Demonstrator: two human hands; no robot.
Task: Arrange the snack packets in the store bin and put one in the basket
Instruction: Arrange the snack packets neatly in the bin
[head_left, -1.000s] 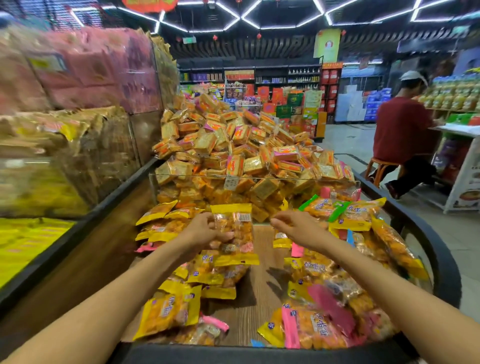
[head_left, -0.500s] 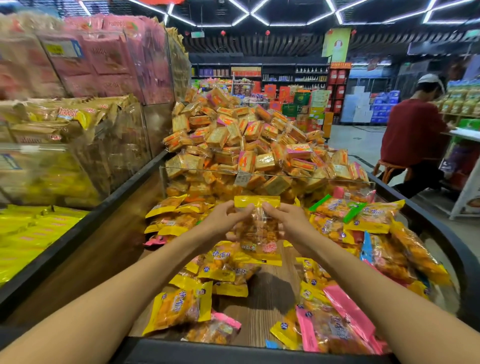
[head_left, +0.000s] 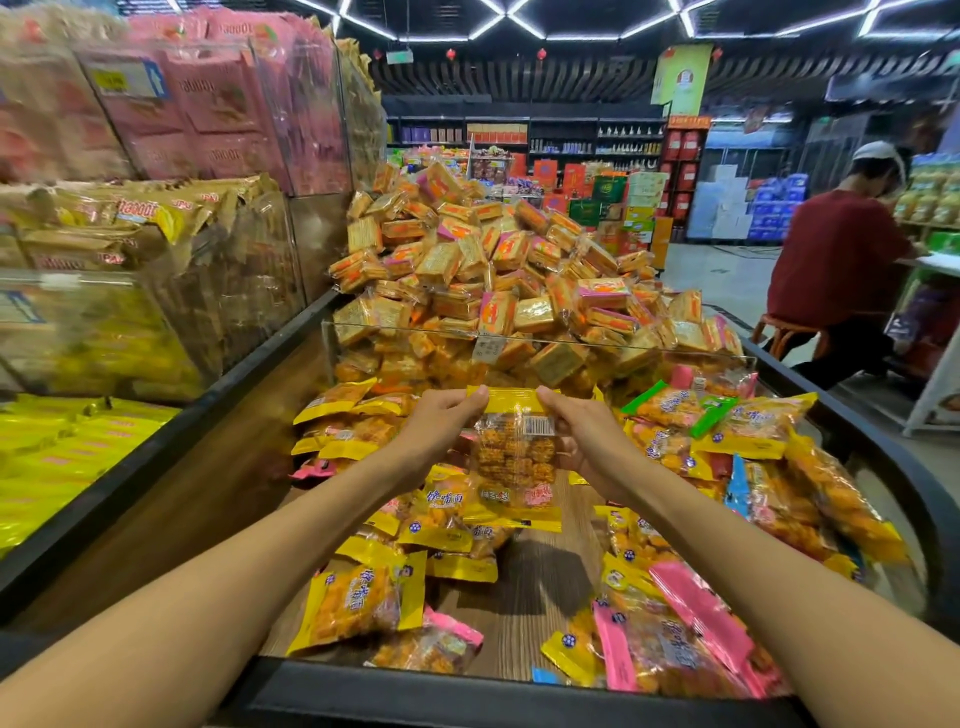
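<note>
While you hold it up over the middle of the store bin (head_left: 519, 701), the snack packet (head_left: 514, 457) hangs upright between your two hands, its yellow top strip level and its clear window with the barcode facing you. Your left hand (head_left: 441, 431) pinches the top left corner of that strip with thumb and curled fingers; your right hand (head_left: 587, 436) pinches the top right corner the same way, with the lower fingers curled against the packet's right side. Both hands are closed on this one packet and hold nothing else.

Below the held packet, a loose group of yellow packets (head_left: 363, 597) lies along the bin's left side, running from the near edge up to the clear divider (head_left: 519, 343) at the far edge. One pink-ended packet (head_left: 431, 644) lies at the near edge, touching the yellow ones. Along the bin's right side, a thicker heap of mixed packets (head_left: 727, 519) reaches from the near right corner to the far right corner, with pink, yellow, blue and green ends among them. Between the two groups, a strip of the bin's wooden floor (head_left: 535, 587) shows bare, directly under the packet you hold.

Beyond the divider rises a tall mound of orange cracker packs (head_left: 493, 270). To the bin's left stand clear cases of pink and yellow bags (head_left: 156, 156). At the far right, a person in a red shirt (head_left: 831, 270) sits on a stool.
</note>
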